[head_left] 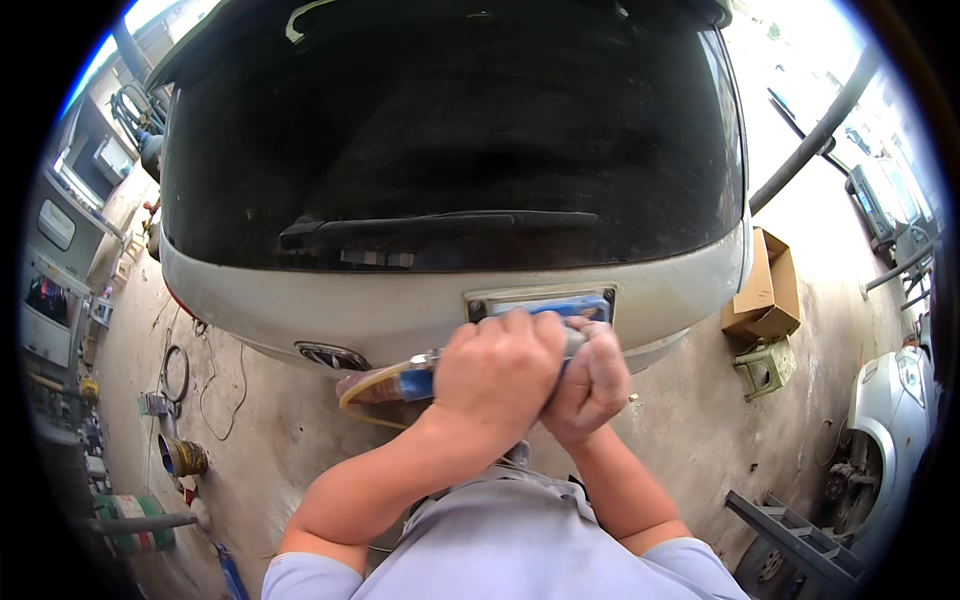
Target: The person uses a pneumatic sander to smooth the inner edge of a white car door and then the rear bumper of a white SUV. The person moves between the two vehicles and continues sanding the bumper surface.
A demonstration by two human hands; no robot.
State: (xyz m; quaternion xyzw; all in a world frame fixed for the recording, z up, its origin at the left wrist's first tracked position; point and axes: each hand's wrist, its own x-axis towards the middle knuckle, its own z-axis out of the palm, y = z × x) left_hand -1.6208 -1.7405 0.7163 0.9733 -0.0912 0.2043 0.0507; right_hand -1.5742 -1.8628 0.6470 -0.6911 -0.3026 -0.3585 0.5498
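Note:
A white hatchback's tailgate [240, 290] with a dark rear window [450, 120] is in front of me. Both my hands are closed on a long hand tool [412, 383] with a blue and brown body, a metal fitting and a thin yellow hose. My left hand [500, 370] wraps over it in the middle. My right hand [590, 375] grips it at the right, beside a blue number plate [560, 303] in the tailgate recess. The tool's working face, and whether it touches the car, is hidden.
A cardboard box [760, 295] and green plastic stool [764, 367] stand right of the car. Another white car [895, 410] and a dark metal ladder [790, 540] are at the far right. Cables [175, 365], a bucket [185, 455] and a striped drum [130, 525] are on the left.

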